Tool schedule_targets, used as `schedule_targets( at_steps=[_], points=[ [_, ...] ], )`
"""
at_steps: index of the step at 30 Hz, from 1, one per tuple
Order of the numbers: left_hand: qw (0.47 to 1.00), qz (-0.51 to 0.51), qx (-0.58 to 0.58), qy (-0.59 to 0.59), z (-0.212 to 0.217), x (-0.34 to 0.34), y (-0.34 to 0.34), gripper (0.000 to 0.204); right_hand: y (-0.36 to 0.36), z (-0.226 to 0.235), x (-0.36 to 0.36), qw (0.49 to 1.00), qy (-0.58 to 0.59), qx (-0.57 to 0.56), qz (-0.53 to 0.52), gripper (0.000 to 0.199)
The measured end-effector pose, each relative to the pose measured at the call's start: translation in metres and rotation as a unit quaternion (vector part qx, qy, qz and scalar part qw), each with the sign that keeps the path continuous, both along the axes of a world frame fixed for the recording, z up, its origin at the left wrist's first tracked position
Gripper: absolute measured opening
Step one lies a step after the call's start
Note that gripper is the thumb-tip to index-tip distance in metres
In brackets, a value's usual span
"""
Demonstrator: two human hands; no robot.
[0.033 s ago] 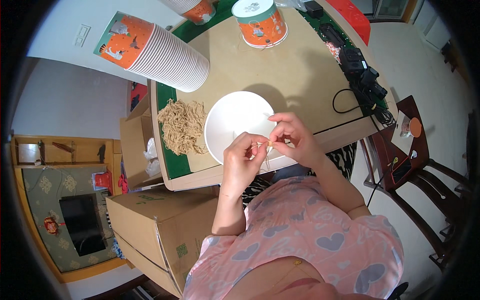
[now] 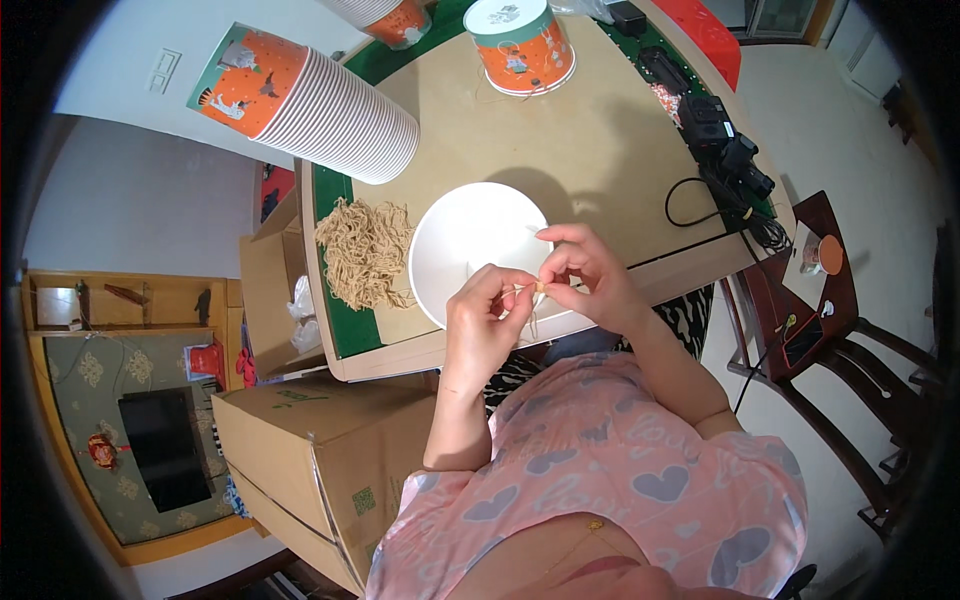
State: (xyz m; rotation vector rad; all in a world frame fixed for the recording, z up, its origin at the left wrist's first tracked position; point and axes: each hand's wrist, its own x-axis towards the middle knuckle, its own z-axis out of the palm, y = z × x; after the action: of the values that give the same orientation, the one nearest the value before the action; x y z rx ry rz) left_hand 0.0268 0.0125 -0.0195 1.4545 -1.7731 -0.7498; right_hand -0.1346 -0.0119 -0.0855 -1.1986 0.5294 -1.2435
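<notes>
Both hands are pinching at mid-frame, just below centre. My left hand [image 2: 482, 322] is gripping a bit of tan string [image 2: 541, 288] between thumb and forefinger; my right hand [image 2: 597, 284] is pinching it right beside, its other fingers fanning out loosely. Probably using fingertips only because the string is so thin. Loose ends are hanging below the pinch; can't tell whether there's a knot, too small.

Hands are hovering over the lower-right rim of a white round container [image 2: 462, 240], which is sitting at the near table edge, presumably for short reach. The pile of tan string [image 2: 362, 255] is lying just left of it, likely for easy picking. The stack of orange tubs [image 2: 340, 115] is leaning across the upper left and one orange tub [image 2: 525, 65] is standing at top centre, both seemingly out of my elbows' way. Black cabled gear [image 2: 715, 130] is lining the upper-right table edge, leaving the tabletop [image 2: 610, 140] between for working.
</notes>
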Motion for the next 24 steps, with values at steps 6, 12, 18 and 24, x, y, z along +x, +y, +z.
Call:
schedule_targets(
  at_steps=[6, 12, 18, 24],
  points=[
    [0.999, 0.012, -0.031, -0.002, -0.001, 0.003, 0.002, 0.011, 0.0, 0.008, -0.001, 0.999, 0.046, 0.002, -0.014, 0.053],
    [0.997, 0.018, -0.058, -0.039, 0.001, 0.0, 0.009, 0.018, 0.002, 0.009, 0.001, 0.995, 0.073, 0.015, -0.07, 0.042],
    [0.995, 0.033, -0.079, -0.046, -0.002, -0.004, 0.01, 0.018, 0.004, 0.009, 0.003, 0.992, 0.073, 0.013, -0.105, 0.021],
    [0.995, 0.034, -0.076, -0.05, -0.003, -0.002, 0.01, 0.017, 0.006, 0.014, 0.002, 0.985, 0.127, -0.021, -0.116, 0.038]
  ],
)
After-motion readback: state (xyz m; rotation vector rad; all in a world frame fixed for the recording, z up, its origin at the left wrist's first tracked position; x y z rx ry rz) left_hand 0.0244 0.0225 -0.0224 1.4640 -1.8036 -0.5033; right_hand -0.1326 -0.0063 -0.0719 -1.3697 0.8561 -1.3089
